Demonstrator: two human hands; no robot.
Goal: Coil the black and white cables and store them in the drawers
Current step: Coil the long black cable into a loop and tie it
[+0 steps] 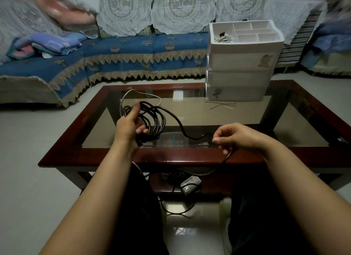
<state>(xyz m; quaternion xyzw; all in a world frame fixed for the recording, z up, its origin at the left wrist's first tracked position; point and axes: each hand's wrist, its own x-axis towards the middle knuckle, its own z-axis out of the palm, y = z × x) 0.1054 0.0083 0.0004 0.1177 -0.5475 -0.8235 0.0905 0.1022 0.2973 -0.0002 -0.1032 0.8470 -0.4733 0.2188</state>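
Note:
My left hand [131, 122] grips a bundle of several loops of the black cable [157, 120] above the glass table top. From the loops the cable runs right to my right hand [233, 137], whose curled fingers pinch it, then drops past the table's front edge to a grey power brick [190, 184] near the floor. A white cable [133, 95] lies curved on the glass behind my left hand. The white drawer unit [241, 72] stands at the table's far right, its drawers closed and its top tray divided into compartments.
The dark red wooden frame of the table [91, 110] surrounds the glass. Thin twist ties [222, 104] lie in front of the drawer unit. A tangle of white ties [223, 38] sits in the top tray. A blue sofa [114, 55] runs behind. My knees are under the front edge.

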